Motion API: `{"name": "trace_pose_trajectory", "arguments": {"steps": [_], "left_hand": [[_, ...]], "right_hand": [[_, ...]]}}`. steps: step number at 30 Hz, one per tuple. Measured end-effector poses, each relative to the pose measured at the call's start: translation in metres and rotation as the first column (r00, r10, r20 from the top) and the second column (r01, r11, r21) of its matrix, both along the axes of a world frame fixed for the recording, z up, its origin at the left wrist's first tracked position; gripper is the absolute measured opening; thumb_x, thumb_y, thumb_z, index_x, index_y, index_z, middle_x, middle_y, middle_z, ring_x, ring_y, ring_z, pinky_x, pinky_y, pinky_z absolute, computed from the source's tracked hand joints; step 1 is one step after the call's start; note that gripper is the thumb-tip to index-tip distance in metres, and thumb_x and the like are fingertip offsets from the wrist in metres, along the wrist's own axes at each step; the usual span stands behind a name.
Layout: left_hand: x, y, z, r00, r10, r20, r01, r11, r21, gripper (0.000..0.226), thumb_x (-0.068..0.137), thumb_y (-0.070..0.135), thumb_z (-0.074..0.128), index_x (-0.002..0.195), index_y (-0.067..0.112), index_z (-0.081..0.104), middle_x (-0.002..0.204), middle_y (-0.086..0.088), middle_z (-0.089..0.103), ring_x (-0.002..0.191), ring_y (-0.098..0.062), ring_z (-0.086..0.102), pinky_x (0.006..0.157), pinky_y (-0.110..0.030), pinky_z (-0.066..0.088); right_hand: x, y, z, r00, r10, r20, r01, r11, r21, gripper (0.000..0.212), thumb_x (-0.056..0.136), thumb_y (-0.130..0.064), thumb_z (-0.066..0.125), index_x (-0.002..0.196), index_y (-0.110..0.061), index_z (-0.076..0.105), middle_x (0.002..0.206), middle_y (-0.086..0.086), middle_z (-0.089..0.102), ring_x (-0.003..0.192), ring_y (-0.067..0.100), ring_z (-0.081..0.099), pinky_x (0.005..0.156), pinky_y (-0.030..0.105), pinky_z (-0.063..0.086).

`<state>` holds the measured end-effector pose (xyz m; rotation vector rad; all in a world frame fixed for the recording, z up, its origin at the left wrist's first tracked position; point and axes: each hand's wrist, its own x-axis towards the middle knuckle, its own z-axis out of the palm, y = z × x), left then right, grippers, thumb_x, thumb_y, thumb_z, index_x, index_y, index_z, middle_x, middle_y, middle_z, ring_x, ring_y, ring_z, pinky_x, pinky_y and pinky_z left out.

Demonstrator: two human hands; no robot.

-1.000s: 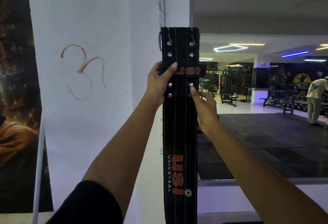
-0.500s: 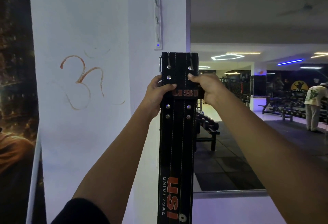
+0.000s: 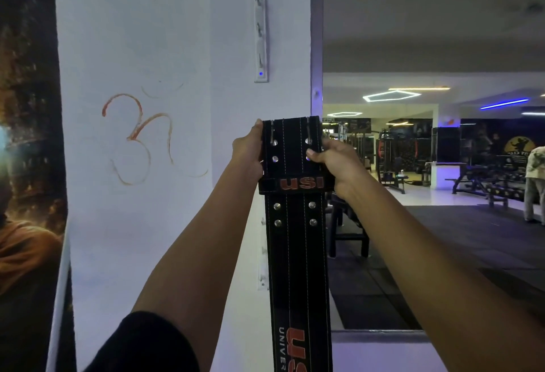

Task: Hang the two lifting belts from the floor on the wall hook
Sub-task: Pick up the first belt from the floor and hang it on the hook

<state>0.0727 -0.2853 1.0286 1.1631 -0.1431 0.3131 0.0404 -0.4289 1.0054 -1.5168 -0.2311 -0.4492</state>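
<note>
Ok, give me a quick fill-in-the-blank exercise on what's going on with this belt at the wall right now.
1. Both hands hold the black leather lifting belt by its ____ end.
2. The orange letters on the belt's loop read ____.
3. The white wall hook rack sits ____ the belt's top edge.
4. The left hand has its grip on the belt's ____ edge.

Missing words: top; USI; above; left

You are holding up one black lifting belt (image 3: 295,239); you are gripping it with two hands, left hand (image 3: 249,153) and right hand (image 3: 336,163); one hook rail (image 3: 261,22) is showing on the wall; eight rivets are showing on the belt.
</note>
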Motion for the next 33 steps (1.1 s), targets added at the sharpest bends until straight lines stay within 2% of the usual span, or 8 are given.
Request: {"name": "trace_pose_trajectory", "arguments": {"steps": [5,9,11,14,16,23,28,33], "left_hand": [[0.02,-0.012,0.007,0.999,0.042,-0.022,-0.044,0.99,-0.136,0.036,0.086,0.036,0.063,0.106,0.007,0.068,0.102,-0.011,0.072,0.085,-0.029,0.07,0.061,-0.034,0.056],[0.039,-0.017,0.011,0.999,0.054,-0.002,-0.054,0.99,-0.128,0.033,0.084,0.038,0.065,0.096,0.007,0.068,0.082,-0.007,0.069,0.07,-0.025,0.066,0.058,-0.032,0.055],[0.049,-0.017,0.011,0.998,0.066,0.007,-0.065,0.993,-0.103,0.029,0.083,0.039,0.065,0.085,0.01,0.066,0.071,-0.003,0.065,0.062,-0.021,0.061,0.058,-0.03,0.054],[0.064,-0.014,0.014,0.998,0.064,0.026,-0.061,0.992,-0.107,0.023,0.082,0.034,0.064,0.081,0.011,0.063,0.068,0.0,0.06,0.059,-0.018,0.055,0.055,-0.027,0.049],[0.077,-0.009,0.018,0.997,0.062,0.049,-0.057,0.993,-0.104,0.016,0.081,0.027,0.062,0.08,0.01,0.062,0.07,-0.002,0.058,0.059,-0.018,0.052,0.051,-0.024,0.045],[0.124,0.018,0.067,0.972,0.11,0.209,-0.071,0.98,-0.186,0.031,0.08,0.019,0.071,0.055,0.01,0.055,0.063,-0.005,0.05,0.062,-0.023,0.047,0.06,-0.033,0.043],[0.146,0.032,0.115,0.93,0.161,0.33,-0.119,0.983,-0.141,0.034,0.085,0.026,0.065,0.055,0.011,0.056,0.057,-0.005,0.05,0.041,-0.02,0.045,0.044,-0.027,0.041],[0.168,0.046,0.144,0.911,0.154,0.382,-0.095,0.981,-0.169,0.035,0.085,0.022,0.067,0.053,0.01,0.056,0.056,-0.003,0.05,0.047,-0.017,0.047,0.046,-0.024,0.044]], "right_hand": [[0.013,-0.008,0.01,1.0,0.014,0.018,-0.012,0.996,-0.088,0.029,0.092,-0.014,0.054,0.119,-0.008,0.061,0.117,0.006,0.063,0.115,0.025,0.057,0.105,0.043,0.042],[0.034,-0.004,0.039,0.999,0.015,-0.049,-0.02,0.994,-0.105,0.06,0.093,-0.052,0.037,0.136,-0.01,0.046,0.133,-0.003,0.049,0.124,0.02,0.046,0.11,0.042,0.032],[0.064,-0.003,0.051,0.996,-0.01,-0.087,0.008,1.0,-0.026,0.07,0.087,-0.063,0.034,0.135,-0.013,0.045,0.135,-0.002,0.047,0.121,0.025,0.047,0.1,0.046,0.039],[0.086,0.004,0.06,0.998,-0.014,-0.069,0.02,0.997,0.079,0.025,0.093,-0.035,0.033,0.102,-0.018,0.048,0.099,0.002,0.047,0.082,0.023,0.046,0.063,0.032,0.047],[0.086,0.014,0.067,0.998,-0.051,-0.036,0.055,0.99,0.13,0.022,0.093,-0.016,0.028,0.093,-0.014,0.05,0.077,0.003,0.041,0.062,0.019,0.036,0.05,0.026,0.035],[0.129,0.049,0.102,0.993,-0.111,0.048,0.09,0.943,0.32,0.027,0.1,-0.027,0.036,0.112,-0.011,0.054,0.073,0.003,0.049,0.055,0.017,0.039,0.046,0.031,0.035],[0.142,0.066,0.144,0.983,-0.131,0.13,0.074,0.926,0.371,0.031,0.099,-0.028,0.04,0.078,-0.01,0.057,0.064,0.002,0.049,0.051,0.017,0.041,0.047,0.03,0.038],[0.162,0.077,0.171,0.973,-0.152,0.176,0.084,0.934,0.347,0.037,0.096,-0.029,0.044,0.067,-0.012,0.058,0.067,0.002,0.053,0.055,0.018,0.047,0.049,0.029,0.043]]}}
